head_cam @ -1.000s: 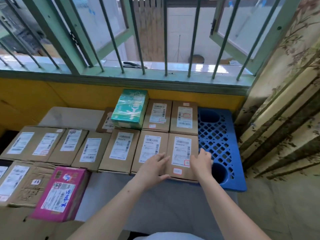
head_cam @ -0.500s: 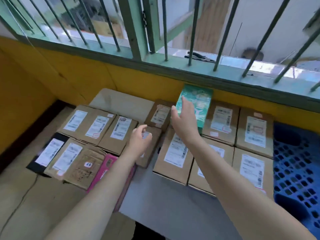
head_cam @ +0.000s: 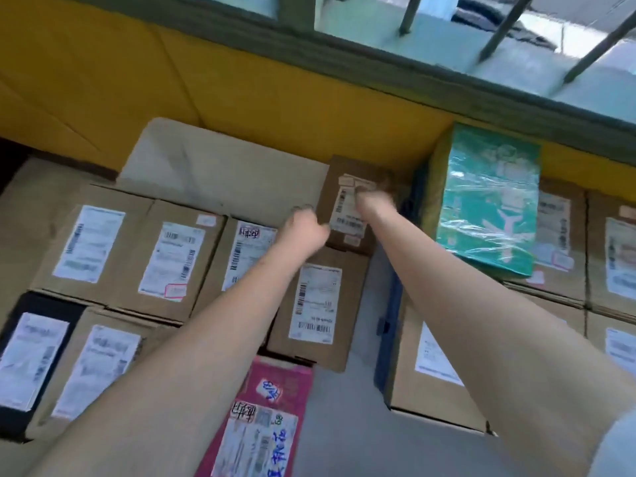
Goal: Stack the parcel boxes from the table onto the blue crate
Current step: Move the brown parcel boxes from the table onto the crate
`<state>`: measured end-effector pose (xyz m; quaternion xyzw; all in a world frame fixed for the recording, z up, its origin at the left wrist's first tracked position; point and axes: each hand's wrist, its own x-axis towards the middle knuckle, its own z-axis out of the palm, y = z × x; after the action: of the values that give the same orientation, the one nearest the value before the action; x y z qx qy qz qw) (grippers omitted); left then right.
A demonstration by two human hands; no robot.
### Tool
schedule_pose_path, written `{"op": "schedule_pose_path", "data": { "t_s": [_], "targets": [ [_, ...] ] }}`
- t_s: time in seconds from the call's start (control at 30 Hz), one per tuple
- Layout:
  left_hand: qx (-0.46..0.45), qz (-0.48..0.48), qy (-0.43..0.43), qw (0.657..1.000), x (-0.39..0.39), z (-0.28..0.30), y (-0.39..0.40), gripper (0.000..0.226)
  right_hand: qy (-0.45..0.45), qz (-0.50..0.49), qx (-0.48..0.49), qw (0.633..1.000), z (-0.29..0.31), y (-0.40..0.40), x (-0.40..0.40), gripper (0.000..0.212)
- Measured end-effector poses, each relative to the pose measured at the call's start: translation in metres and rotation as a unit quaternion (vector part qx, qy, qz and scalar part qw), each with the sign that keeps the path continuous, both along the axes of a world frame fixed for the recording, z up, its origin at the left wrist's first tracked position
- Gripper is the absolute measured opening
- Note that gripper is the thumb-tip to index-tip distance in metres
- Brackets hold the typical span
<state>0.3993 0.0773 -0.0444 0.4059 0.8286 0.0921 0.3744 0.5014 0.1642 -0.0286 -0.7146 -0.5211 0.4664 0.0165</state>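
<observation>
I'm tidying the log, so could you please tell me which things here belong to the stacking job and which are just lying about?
Job:
- small brown parcel, both hands on it, left hand, right hand
- brown parcels on the table
- pink box
- green wrapped box

Lying about:
- window bars
- yellow wall

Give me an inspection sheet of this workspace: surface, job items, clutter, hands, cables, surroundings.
Surface: grey table, mostly covered by parcels.
Job items: small brown box at the back, both hands on it; brown labelled boxes in rows at left; pink box nearest; green wrapped parcel on top of the boxes at right; blue crate edge showing beside them.
Clutter: black parcel at far left.
Hands: left hand and right hand at the small box; image blurred, grip unclear.
Cables: nothing seen.
Surroundings: yellow wall, barred window above.
</observation>
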Motion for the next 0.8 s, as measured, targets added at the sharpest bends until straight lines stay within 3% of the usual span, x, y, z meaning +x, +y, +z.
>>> {"op": "schedule_pose_path", "data": {
  "t_s": [0.07,0.23,0.3,0.4,0.57,0.67,0.8],
  "targets": [
    [-0.031,-0.017,0.02,0.999,-0.001,-0.016,0.014,0.047,-0.004,-0.041,-0.006,0.999,-0.022,0.006,-0.004,0.04],
    [-0.106,-0.023,-0.003,0.994,0.003,-0.027,0.034,0.046,0.021,-0.111,0.012,0.994,-0.031,0.001,-0.011,0.036],
    [-0.086,0.004,-0.02,0.996,0.003,-0.025,0.035,0.048,0.025,-0.131,-0.003,0.991,-0.025,0.006,-0.013,0.013],
    [-0.035,0.053,-0.03,0.997,0.001,-0.013,0.03,0.056,0.04,-0.139,-0.069,0.987,-0.002,0.015,-0.014,0.026],
    [0.069,0.146,-0.053,0.985,0.004,0.033,0.02,0.047,0.097,-0.169,-0.088,0.977,0.047,0.016,-0.015,0.025],
    [0.139,0.246,-0.117,0.952,0.003,0.056,0.0,0.03,0.14,-0.177,-0.115,0.967,0.077,0.011,-0.012,0.027],
    [0.249,0.362,-0.188,0.878,0.015,0.089,-0.048,0.012,0.218,-0.144,-0.112,0.959,0.123,-0.016,0.005,0.023]
  ]
}}
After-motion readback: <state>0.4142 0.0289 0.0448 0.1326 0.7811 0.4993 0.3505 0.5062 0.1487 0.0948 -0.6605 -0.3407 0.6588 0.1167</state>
